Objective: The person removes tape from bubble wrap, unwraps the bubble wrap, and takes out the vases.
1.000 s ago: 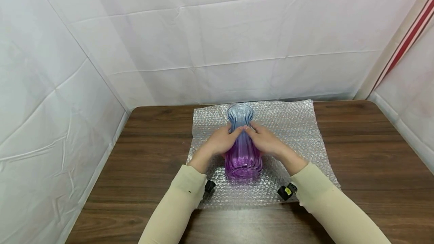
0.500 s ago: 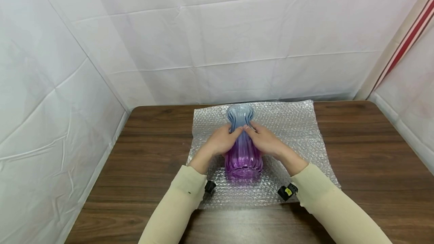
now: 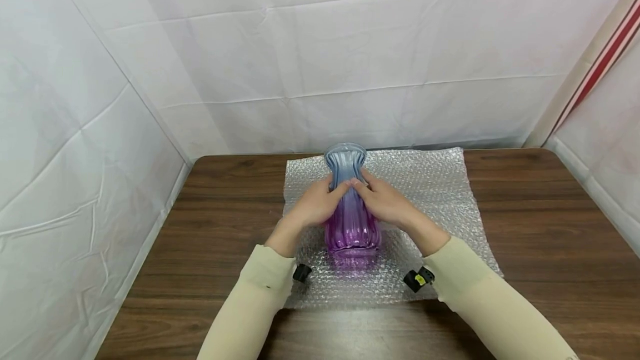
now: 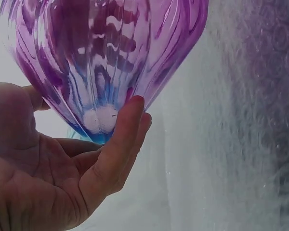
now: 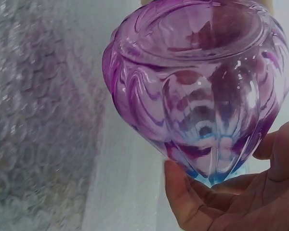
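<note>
A ribbed glass vase [image 3: 352,221], blue at its flared mouth and purple toward its base, leans over a sheet of bubble wrap [image 3: 425,193] with its mouth pointing away. My left hand [image 3: 316,203] grips the narrow neck from the left, thumb on top. From the right, my right hand [image 3: 387,201] holds the same neck, and the two thumbs meet in front. Curled fingers of the left hand support the glass [image 4: 106,62] in the left wrist view. The right wrist view has the purple base [image 5: 197,29] facing the camera, with right fingers below around the neck.
The bubble wrap lies flat on a dark wooden table [image 3: 225,226], reaching close to its back edge. White cloth walls [image 3: 320,60] stand behind and to the sides. A small black wrist camera [image 3: 301,273] sits under the left cuff, and another [image 3: 419,279] under the right.
Over the last half second both hands have shifted the vase slightly left and away, and it appears raised a little from the bubble wrap. The grip is unchanged.
</note>
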A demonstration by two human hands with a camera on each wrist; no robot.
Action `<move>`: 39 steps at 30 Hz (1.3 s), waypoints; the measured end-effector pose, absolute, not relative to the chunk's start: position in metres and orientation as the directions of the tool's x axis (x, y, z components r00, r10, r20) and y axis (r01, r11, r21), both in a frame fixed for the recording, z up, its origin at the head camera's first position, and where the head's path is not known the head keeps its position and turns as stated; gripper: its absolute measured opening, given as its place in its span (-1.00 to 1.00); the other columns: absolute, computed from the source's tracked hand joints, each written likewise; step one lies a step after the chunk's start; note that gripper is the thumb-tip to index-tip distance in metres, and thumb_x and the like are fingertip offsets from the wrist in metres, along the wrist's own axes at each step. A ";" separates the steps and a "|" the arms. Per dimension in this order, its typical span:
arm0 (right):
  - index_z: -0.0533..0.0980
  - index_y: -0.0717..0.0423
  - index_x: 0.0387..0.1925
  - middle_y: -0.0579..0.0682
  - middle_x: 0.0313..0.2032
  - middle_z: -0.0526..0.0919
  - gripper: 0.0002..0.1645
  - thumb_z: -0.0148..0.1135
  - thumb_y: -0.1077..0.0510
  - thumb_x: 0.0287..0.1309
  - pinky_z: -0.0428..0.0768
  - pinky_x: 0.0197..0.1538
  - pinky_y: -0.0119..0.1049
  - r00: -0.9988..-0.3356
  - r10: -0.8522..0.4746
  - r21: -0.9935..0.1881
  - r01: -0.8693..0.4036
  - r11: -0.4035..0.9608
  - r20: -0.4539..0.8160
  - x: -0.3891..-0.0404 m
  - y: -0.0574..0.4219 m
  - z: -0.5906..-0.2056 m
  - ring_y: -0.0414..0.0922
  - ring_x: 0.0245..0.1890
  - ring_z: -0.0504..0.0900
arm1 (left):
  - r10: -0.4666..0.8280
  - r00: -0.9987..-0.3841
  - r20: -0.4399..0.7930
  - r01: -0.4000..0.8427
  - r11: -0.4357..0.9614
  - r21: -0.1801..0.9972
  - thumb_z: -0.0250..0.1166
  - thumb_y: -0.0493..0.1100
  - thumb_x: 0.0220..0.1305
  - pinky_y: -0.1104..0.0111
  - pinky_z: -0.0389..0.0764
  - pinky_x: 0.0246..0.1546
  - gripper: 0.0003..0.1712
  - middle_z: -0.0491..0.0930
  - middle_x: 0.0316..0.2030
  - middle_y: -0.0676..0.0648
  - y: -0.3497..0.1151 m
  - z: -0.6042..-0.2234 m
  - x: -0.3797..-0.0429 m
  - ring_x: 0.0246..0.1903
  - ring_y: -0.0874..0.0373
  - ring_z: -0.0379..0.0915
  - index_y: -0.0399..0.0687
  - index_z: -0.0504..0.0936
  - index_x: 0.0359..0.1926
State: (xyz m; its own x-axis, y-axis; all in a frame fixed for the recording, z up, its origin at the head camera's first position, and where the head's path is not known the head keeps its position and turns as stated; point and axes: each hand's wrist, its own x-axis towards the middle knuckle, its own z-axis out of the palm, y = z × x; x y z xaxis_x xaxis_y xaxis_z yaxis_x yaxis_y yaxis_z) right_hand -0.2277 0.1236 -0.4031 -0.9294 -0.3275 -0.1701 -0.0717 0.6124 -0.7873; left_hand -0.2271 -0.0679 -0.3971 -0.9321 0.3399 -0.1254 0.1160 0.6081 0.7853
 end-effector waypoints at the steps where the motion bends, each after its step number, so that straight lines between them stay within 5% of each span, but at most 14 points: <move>1: -0.20 0.09 0.67 0.26 0.60 0.10 -0.09 -0.29 -0.33 0.61 0.23 0.56 0.20 -0.930 -0.325 -0.786 -0.070 0.614 -0.172 -0.228 0.122 -0.401 0.27 0.51 0.29 | 0.338 -0.932 -0.129 0.108 0.600 0.792 -0.11 0.30 0.62 0.00 0.63 0.21 -0.16 0.51 0.35 -0.31 -0.069 -0.395 -0.226 0.21 -0.18 0.60 -0.17 0.13 0.61; 5: -0.21 0.03 0.67 0.23 0.61 0.06 -0.11 -0.28 -0.32 0.61 0.11 0.61 0.19 -0.930 -0.330 -0.783 -0.082 0.617 -0.164 -0.226 0.114 -0.393 0.22 0.59 0.15 | 0.329 -0.937 -0.121 0.092 0.564 0.821 -0.09 0.33 0.60 0.01 0.65 0.19 -0.15 0.52 0.36 -0.27 -0.077 -0.390 -0.222 0.21 -0.13 0.61 -0.05 0.08 0.64; 12: -0.22 -0.03 0.68 0.30 0.51 0.30 -0.11 -0.22 -0.30 0.61 0.41 0.46 0.18 -0.926 -0.353 -0.819 -0.095 0.566 -0.136 -0.226 0.101 -0.386 0.24 0.42 0.45 | 0.306 -0.950 -0.063 0.114 0.527 0.842 -0.01 0.34 0.57 0.13 0.77 -0.14 -0.23 0.69 0.11 -0.22 -0.091 -0.384 -0.218 -0.06 -0.06 0.74 0.06 0.23 0.58; 19: -0.18 -0.17 0.68 0.29 0.38 0.49 -0.16 -0.14 -0.25 0.61 0.59 0.28 0.20 -0.928 -0.359 -0.825 -0.124 0.551 -0.100 -0.225 0.089 -0.379 0.23 0.25 0.61 | 0.259 -0.965 -0.039 0.111 0.541 0.833 0.07 0.40 0.50 0.21 0.76 -0.36 -0.15 0.68 0.05 -0.24 -0.106 -0.377 -0.213 -0.19 -0.04 0.75 0.16 0.16 0.62; 27: -0.22 -0.17 0.68 0.27 0.42 0.44 -0.16 -0.11 -0.17 0.62 0.54 0.35 0.19 -0.918 -0.394 -0.839 -0.172 0.516 -0.054 -0.226 0.072 -0.371 0.23 0.32 0.56 | 0.213 -0.977 0.005 0.114 0.504 0.856 0.17 0.31 0.49 0.06 0.79 -0.11 -0.10 0.59 0.22 -0.30 -0.124 -0.373 -0.208 0.11 -0.18 0.66 0.15 0.07 0.65; 32: -0.22 -0.26 0.68 0.28 0.44 0.41 -0.16 -0.07 -0.12 0.62 0.46 0.41 0.21 -0.914 -0.405 -0.845 -0.206 0.493 -0.014 -0.226 0.063 -0.367 0.25 0.35 0.53 | 0.174 -0.985 0.016 0.096 0.461 0.882 0.25 0.28 0.45 0.06 0.78 -0.07 -0.04 0.54 0.26 -0.26 -0.134 -0.371 -0.205 0.13 -0.15 0.64 0.14 0.03 0.66; 39: -0.07 -0.09 0.67 0.15 0.51 0.36 -0.16 0.02 -0.12 0.58 0.64 0.25 0.08 -0.908 -0.419 -0.851 -0.234 0.471 0.017 -0.229 0.052 -0.362 0.16 0.28 0.61 | 0.151 -0.986 0.068 0.130 0.449 0.884 0.35 0.20 0.40 0.04 0.76 0.01 0.04 0.49 0.30 -0.25 -0.150 -0.368 -0.203 0.19 -0.16 0.61 0.00 0.02 0.66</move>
State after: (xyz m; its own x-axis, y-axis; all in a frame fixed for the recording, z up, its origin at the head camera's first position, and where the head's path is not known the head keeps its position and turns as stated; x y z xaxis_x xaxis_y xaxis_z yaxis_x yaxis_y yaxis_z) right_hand -0.2286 0.0522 -0.3619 -0.9077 -0.4193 0.0172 -0.2337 0.4711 -0.8505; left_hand -0.2034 -0.1497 -0.3685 -0.9862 0.1510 0.0679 0.1297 0.4492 0.8840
